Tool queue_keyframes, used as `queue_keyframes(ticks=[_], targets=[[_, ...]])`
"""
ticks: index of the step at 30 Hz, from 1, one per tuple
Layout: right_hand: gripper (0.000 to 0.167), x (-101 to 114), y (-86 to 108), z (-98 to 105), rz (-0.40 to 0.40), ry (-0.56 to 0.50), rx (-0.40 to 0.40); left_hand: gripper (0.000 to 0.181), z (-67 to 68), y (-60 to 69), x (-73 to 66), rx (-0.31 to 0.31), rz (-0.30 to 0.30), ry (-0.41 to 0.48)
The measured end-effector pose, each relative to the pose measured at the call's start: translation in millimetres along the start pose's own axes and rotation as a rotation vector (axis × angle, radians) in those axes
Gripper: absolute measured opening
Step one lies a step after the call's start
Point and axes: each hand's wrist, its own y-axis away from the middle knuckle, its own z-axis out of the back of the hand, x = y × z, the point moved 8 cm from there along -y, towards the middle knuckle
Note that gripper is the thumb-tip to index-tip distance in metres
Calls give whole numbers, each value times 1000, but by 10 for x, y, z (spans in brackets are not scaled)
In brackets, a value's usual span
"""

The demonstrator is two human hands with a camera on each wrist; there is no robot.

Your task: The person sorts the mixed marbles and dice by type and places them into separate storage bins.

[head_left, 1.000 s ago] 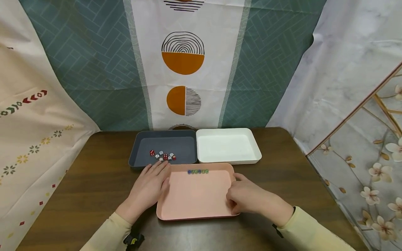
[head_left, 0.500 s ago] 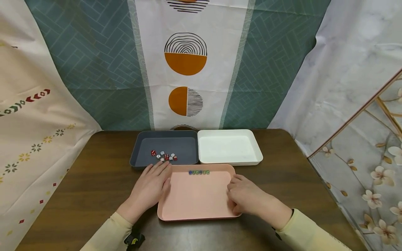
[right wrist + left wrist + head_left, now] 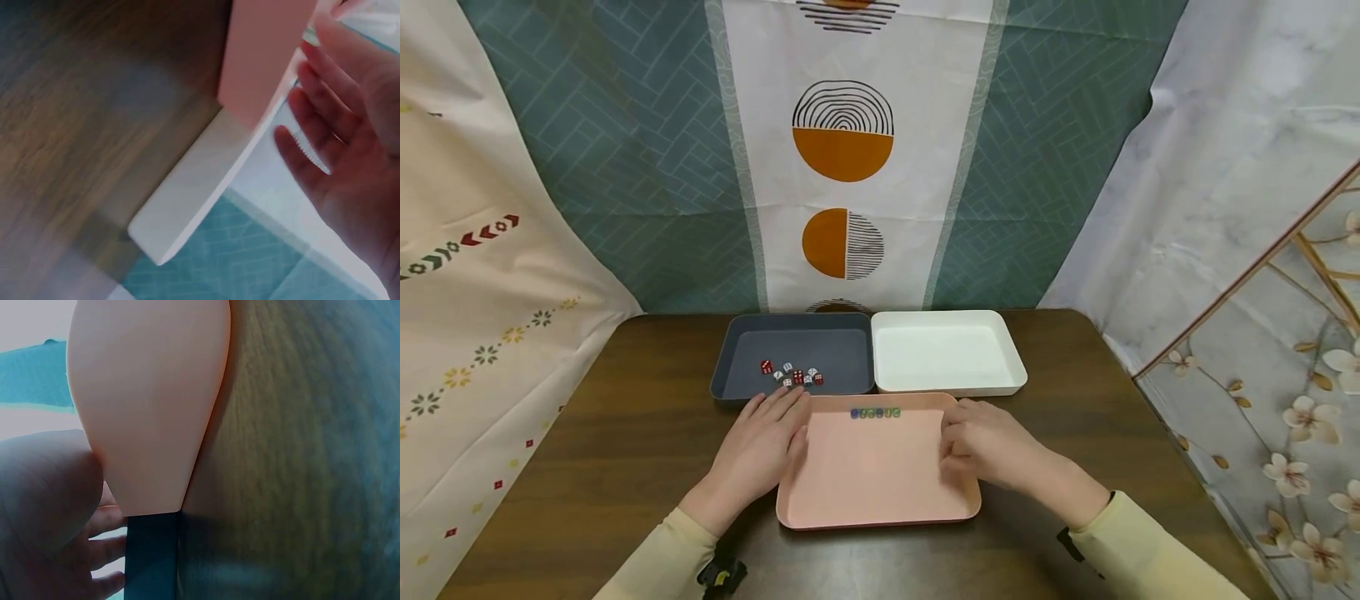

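Note:
My left hand [image 3: 752,450] lies with straight fingers over the left rim of the pink tray [image 3: 880,475], fingertips beside the dark tray's near edge. In the left wrist view that hand [image 3: 50,500] is against the tray's side [image 3: 150,394]. My right hand [image 3: 992,446] is over the tray's right rim, fingers loosely curled, nothing visibly held. In the right wrist view its fingers [image 3: 319,112] are slightly spread near the tray wall [image 3: 269,56]; a small greenish thing [image 3: 310,36] shows by the thumb. Several blue and green beads [image 3: 876,413] form a row along the tray's far side.
Behind the pink tray stand a dark grey tray [image 3: 797,346] with several red and white dice [image 3: 797,377], and a white tray [image 3: 947,354] to its right. They touch side by side on the brown wooden table [image 3: 625,433]. Patterned cloths hang behind and at both sides.
My right hand has moved up along the pink tray's right side, uncovering its near right corner. My left hand has stayed in place on the rim.

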Motion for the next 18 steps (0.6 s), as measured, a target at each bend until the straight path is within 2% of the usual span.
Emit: queue_keyframes(ticks=[4,8,13,18], targets=[[17,-224,-37,119,-128,9,-159,53,5,6,2,-10,-2,3],[14,-456,-71,179,-258,20,-244,52,11,10,4,-17,-4,0],[15,-735,-143,129,-374,13,-257,52,27,16,-5,-24,-8,3],[17,-927,-257,84,-437,45,-232,53,34,15,-9,-21,-2,12]])
